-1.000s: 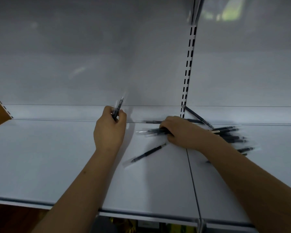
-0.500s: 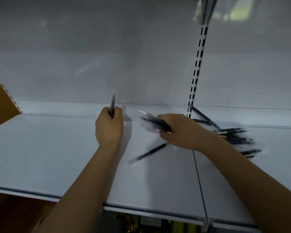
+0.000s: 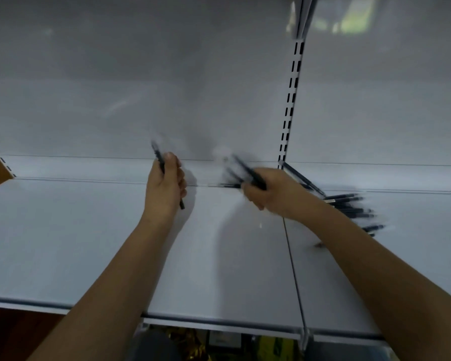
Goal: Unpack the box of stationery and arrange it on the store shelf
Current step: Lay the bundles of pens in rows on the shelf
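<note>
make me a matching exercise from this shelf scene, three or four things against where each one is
Things:
1. single dark pen
2. bunch of dark pens
3. heap of loose dark pens
4. slotted white metal upright

Places:
A. lying on the white metal shelf, far right
B. gripped in the left hand
C. standing on the back panel
D. gripped in the right hand

Pairs: 1-B, 2-D, 3-A, 4-C
</note>
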